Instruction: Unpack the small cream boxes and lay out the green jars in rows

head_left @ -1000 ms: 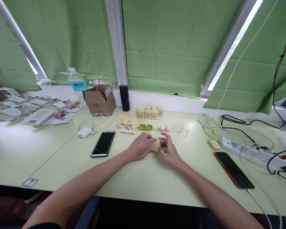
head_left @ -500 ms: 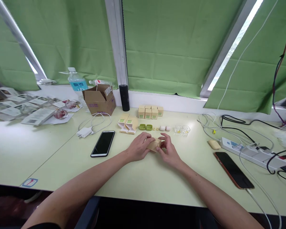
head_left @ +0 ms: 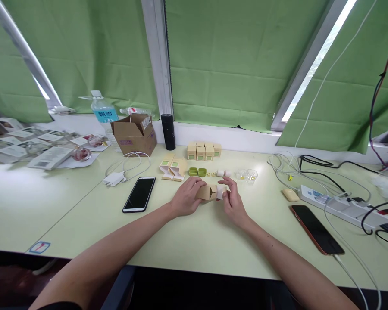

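Observation:
My left hand [head_left: 188,197] is wrapped round a small kraft cardboard box [head_left: 203,192], held just above or on the table in front of me. The box's right end stands open, with its flaps folded outward. My right hand [head_left: 233,201] pinches a flap with a white inner side [head_left: 220,192] at that end. Just beyond the hands lies a row of small things: two green containers [head_left: 197,172], tiny yellowish pieces [head_left: 211,174], pale pink rounded pieces [head_left: 223,173] and clear plastic cups [head_left: 246,175].
Several closed kraft boxes [head_left: 201,153] stand at the back, with unfolded ones [head_left: 172,168] left of the green containers. A phone [head_left: 139,195] lies on the left, another phone [head_left: 317,230] on the right beside a power strip [head_left: 342,209]. A brown carton [head_left: 134,137] and black cylinder [head_left: 168,132] stand behind.
The right end of the small box has come open. My right hand has moved slightly right with the flap, showing its white inner side. My left hand still holds the box.

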The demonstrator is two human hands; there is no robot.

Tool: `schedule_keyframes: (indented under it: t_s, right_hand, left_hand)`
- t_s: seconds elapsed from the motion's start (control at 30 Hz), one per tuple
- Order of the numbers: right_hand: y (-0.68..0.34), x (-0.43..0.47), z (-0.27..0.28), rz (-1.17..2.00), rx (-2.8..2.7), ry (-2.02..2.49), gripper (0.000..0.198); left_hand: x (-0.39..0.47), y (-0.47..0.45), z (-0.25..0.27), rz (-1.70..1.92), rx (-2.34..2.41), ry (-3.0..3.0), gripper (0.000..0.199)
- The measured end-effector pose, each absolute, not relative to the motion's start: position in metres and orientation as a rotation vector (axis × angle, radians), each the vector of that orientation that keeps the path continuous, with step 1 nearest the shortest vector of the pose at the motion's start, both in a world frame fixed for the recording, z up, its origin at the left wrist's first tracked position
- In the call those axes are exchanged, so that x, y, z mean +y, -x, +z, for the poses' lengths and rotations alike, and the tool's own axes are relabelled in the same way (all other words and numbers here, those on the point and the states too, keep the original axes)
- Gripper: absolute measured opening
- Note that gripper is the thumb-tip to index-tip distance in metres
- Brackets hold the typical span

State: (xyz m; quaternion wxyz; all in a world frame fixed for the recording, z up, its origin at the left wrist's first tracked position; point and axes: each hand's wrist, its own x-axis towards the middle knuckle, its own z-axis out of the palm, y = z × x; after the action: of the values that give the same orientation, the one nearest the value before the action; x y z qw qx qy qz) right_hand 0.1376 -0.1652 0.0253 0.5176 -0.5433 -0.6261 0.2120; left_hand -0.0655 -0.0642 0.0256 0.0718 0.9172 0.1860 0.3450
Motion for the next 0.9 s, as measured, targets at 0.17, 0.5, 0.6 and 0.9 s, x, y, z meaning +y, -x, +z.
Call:
schedule_keyframes:
  t_s: [0.17, 0.5, 0.6, 0.9]
  right_hand:
    - [-0.142, -0.162, 0.027, 0.513, -1.392, 1.295, 0.039]
    - [-0.155, -0.152, 0.019, 0.144, -1.498, 1.383, 0.03]
    - [-0.157, -0.151, 0.017, 0.076, -1.52, 1.397, 0.034]
    - [-0.154, -0.154, 0.015, -0.08, -1.692, 1.312, 0.057]
  left_hand:
    - [-0.063, 0.065, 0.027, 1.068, 0.616, -2.65, 0.05]
    - [-0.068, 0.064, 0.031, 0.968, 0.644, -2.924, 0.038]
    - [-0.067, 0.064, 0.032, 0.949, 0.682, -2.906, 0.036]
    - [-0.063, 0.064, 0.027, 0.95, 0.677, -2.896, 0.067]
